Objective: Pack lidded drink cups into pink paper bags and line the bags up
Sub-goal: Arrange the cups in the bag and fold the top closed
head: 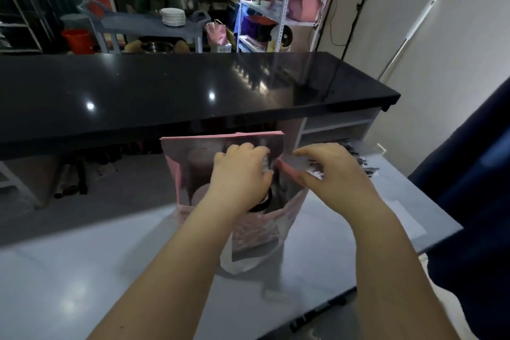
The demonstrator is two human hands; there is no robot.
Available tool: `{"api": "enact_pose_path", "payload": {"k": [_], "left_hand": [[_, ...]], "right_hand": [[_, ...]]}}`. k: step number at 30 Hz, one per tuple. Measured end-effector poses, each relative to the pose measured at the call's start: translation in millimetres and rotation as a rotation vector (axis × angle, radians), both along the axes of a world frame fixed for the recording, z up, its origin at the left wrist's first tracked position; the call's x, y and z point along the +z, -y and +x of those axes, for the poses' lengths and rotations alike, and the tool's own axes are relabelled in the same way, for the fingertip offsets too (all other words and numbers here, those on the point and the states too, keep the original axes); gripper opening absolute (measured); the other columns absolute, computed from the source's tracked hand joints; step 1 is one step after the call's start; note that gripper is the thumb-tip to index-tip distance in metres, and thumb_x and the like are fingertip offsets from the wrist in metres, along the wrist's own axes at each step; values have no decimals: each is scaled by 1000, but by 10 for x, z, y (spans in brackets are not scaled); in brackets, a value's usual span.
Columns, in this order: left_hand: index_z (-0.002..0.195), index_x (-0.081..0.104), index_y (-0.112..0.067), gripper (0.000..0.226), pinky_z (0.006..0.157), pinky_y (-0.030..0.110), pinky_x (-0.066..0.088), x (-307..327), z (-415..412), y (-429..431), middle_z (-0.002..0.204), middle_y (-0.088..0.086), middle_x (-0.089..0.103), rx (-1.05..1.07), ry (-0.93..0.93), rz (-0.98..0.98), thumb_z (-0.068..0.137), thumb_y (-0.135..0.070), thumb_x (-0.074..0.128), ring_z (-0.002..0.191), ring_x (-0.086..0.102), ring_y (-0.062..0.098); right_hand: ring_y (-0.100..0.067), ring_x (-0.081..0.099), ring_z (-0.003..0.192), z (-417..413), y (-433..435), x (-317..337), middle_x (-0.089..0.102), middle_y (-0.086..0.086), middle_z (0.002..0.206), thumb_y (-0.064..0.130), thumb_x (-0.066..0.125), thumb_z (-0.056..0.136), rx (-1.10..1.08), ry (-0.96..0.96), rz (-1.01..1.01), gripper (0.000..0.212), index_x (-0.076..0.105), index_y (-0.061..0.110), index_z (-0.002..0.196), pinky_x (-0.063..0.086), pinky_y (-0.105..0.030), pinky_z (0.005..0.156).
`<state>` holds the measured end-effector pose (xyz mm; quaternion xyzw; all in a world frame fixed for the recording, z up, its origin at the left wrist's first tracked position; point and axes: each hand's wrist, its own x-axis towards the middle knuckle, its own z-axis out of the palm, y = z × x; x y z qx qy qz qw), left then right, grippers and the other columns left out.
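Note:
A pink paper bag [256, 229] stands open on the white table [82, 270], just in front of the black counter. My left hand [240, 174] reaches down into the bag's mouth, its fingers curled round the top of a drink cup [262, 201] with a dark lid. Most of the cup is hidden by the hand and the bag wall. My right hand [328, 171] pinches the bag's right rim and holds it apart. A white handle loop hangs at the bag's front.
A long black counter [193, 91] rises behind the table. A bundle of wrapped straws [358, 163] lies by my right hand. Beyond the counter are a person at a cart with stacked plates [173, 16], another pink bag [216, 33] and a shelf [284, 3].

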<state>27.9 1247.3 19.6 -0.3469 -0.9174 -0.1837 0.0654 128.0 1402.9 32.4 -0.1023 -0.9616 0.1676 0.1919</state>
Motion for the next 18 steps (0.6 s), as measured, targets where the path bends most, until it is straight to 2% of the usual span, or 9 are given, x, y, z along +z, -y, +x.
{"api": "enact_pose_path", "payload": {"k": [3, 6, 12, 18], "left_hand": [[124, 60, -27, 35, 90, 42, 40, 42, 167, -290, 119, 0, 60, -12, 15, 153, 92, -41, 55, 112, 51, 25], [121, 61, -28, 35, 93, 42, 42, 58, 380, -633, 117, -1, 60, -71, 52, 258, 90, -43, 57, 111, 50, 24], [122, 62, -24, 34, 91, 41, 34, -133, 877, -1241, 120, -1, 57, -299, 55, 173, 90, -36, 57, 115, 47, 25], [123, 58, -21, 34, 90, 38, 30, -594, 1079, -1648, 124, -1, 52, -279, 90, 32, 90, -27, 53, 118, 41, 25]], "right_hand": [[-15, 53, 115, 266, -101, 2, 64, 8, 121, 23, 73, 85, -104, 12, 56, 40, 64, 24, 124, 43, -35, 100], [-12, 50, 115, 573, -217, -8, 64, 10, 120, 24, 72, 84, -204, 20, 67, 39, 64, 25, 122, 40, -31, 99], [-16, 44, 125, 1122, -496, -250, 60, 9, 129, 25, 68, 88, -440, 141, 5, 38, 61, 25, 125, 38, -36, 104], [-15, 41, 126, 1329, -886, -636, 58, 11, 130, 25, 67, 89, -482, 179, -140, 38, 60, 27, 126, 38, -39, 104]]}}
